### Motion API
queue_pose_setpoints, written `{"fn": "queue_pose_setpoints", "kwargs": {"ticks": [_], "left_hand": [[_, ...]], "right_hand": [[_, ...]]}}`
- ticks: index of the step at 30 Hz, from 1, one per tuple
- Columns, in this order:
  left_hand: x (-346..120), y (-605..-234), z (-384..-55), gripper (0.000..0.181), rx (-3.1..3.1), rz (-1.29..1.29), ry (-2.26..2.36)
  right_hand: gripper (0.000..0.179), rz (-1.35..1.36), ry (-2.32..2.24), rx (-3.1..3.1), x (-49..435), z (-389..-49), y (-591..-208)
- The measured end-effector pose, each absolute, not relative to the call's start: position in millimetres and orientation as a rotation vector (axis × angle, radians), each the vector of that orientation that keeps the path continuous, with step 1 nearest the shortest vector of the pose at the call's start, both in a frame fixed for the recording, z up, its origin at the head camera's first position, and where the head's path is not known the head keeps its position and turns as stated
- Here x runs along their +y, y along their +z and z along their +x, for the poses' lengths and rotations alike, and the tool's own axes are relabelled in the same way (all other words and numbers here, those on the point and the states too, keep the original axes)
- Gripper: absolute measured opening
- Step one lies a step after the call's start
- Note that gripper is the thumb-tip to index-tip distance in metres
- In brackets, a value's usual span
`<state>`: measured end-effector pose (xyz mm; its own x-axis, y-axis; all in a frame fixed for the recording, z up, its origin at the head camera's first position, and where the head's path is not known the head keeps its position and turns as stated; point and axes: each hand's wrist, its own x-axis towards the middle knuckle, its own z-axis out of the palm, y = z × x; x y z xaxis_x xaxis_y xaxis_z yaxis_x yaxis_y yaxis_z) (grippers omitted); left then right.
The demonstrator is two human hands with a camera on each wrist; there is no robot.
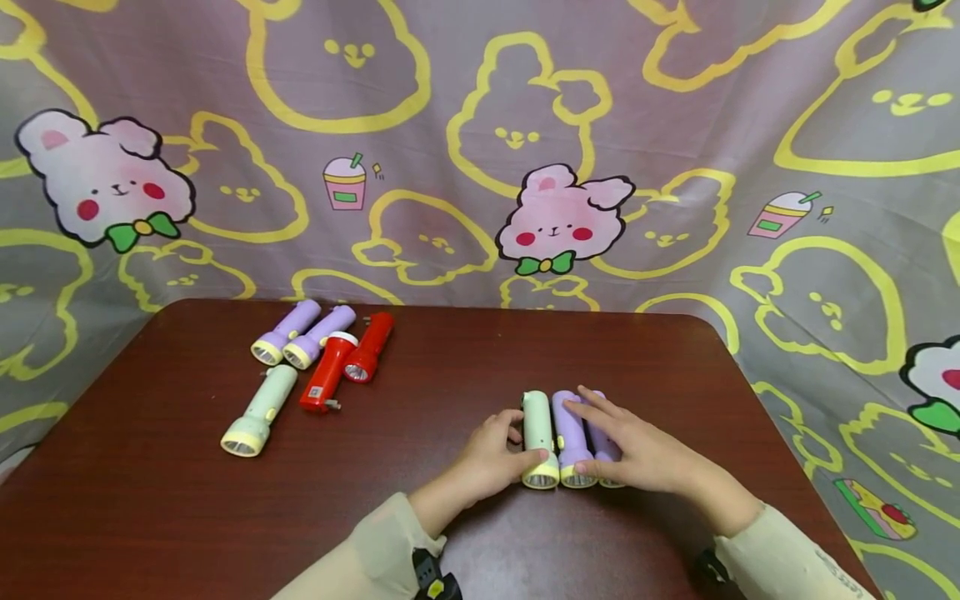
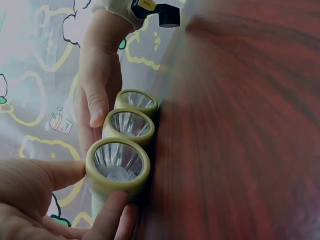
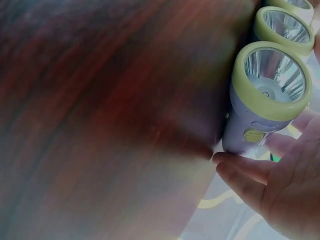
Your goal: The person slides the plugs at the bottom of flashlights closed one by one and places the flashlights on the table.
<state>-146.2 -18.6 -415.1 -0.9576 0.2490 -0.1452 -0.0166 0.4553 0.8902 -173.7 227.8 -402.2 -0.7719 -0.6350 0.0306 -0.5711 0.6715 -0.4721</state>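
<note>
Row of three laid side by side on the desk, lenses facing the wearer. Pale green flashlight at left of row, held between thumb and bent fingers of the left hand. Middle purple flashlight touched by the right hand, its fingers spread wide; outer purple flashlight partly covered by it. Grouped well apart, at far left: purple pair, two red flashlights, second green flashlight placed nearer.
</note>
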Motion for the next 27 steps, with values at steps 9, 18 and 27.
{"fn": "queue_pose_setpoints", "kwargs": {"ticks": [9,18,27], "left_hand": [[-14.4,-414.4,-142.2,0.065,2.489,0.161,1.505],[-16.0,-415.4,-141.3,0.065,2.486,0.177,1.507],[-21.0,-414.5,-143.2,0.063,2.497,0.246,1.474]], "right_hand": [[0.08,-0.971,-0.787,2.684,228.8,-173.1,-401.7],[0.091,-0.862,-0.873,2.628,225.8,-170.7,-403.7],[0.091,-0.834,-0.879,2.63,226.3,-170.6,-405.0]]}}
